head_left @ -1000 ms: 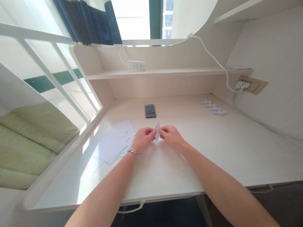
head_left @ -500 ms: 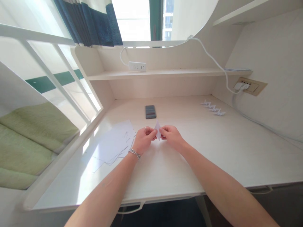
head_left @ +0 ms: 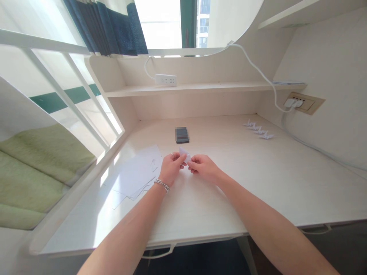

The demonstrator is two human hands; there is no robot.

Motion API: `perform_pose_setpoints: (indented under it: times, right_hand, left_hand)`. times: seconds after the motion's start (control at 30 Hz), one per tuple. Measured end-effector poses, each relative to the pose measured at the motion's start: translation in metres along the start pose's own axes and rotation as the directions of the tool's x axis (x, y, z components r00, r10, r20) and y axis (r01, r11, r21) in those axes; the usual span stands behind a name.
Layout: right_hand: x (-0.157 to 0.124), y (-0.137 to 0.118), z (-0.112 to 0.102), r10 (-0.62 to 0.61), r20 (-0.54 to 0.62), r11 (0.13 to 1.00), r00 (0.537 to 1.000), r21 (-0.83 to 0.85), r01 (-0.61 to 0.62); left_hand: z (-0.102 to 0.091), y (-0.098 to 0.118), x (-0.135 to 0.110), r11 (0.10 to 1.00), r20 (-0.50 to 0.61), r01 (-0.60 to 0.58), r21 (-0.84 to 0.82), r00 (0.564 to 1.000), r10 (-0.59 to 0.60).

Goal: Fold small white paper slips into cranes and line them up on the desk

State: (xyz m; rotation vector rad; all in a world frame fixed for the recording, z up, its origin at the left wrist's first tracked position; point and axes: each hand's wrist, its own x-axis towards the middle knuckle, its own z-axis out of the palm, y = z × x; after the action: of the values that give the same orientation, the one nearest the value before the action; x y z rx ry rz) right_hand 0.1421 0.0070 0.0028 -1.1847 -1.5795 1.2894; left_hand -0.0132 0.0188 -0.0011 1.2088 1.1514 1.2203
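Observation:
My left hand (head_left: 171,168) and my right hand (head_left: 202,167) meet over the middle of the white desk (head_left: 258,183). Both pinch a small folded white paper piece (head_left: 184,153) between fingertips; most of it is hidden by the fingers. The left wrist wears a silver chain bracelet (head_left: 162,184), and a ring shows on a left finger. Just left of the hands lies a loose pile of white paper sheets (head_left: 137,173).
A small dark phone-like object (head_left: 182,135) lies behind the hands. Several folded white paper cranes (head_left: 259,130) line up at the desk's back right. A power strip (head_left: 165,79) sits on the shelf. A cable (head_left: 258,70) runs to the wall socket (head_left: 304,102). Green bedding (head_left: 34,164) lies left.
The paper piece has been tipped from standing upright to lower and more leftward between the fingers. Both hands shifted slightly left. Everything else on the desk stayed put.

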Motion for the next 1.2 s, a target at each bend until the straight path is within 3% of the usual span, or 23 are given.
perform_pose_setpoints:
  times: [0.17,0.37,0.53,0.8,1.03,1.2]
  right_hand:
    - [0.002,0.003,-0.004,-0.035,-0.037,0.993,0.999,-0.118,0.030]
    - [0.003,-0.002,-0.003,-0.020,-0.112,0.999,0.993,-0.036,0.016]
    - [0.003,-0.003,-0.003,-0.016,-0.169,0.997,0.986,-0.079,0.002]
    - [-0.001,-0.004,-0.006,0.021,-0.088,0.992,0.996,-0.121,-0.032]
    - [-0.001,-0.007,-0.006,-0.015,-0.091,1.000,0.996,-0.006,0.014]
    - [0.002,-0.004,-0.005,-0.110,-0.196,0.994,0.974,-0.002,0.112]
  left_hand:
    - [-0.001,-0.001,0.000,0.999,0.048,0.014,0.043,0.999,-0.016]
    - [-0.002,0.000,0.000,0.998,0.017,0.039,0.040,0.999,-0.039]
    - [-0.003,0.001,0.000,0.999,-0.012,0.042,0.006,0.999,-0.042]
    - [-0.005,0.000,0.002,1.000,-0.028,-0.027,-0.011,0.999,0.026]
    - [0.000,0.007,-0.003,0.995,-0.031,-0.047,0.086,0.998,0.050]
    - [0.007,0.006,-0.008,0.980,0.002,-0.052,0.192,0.999,0.052]
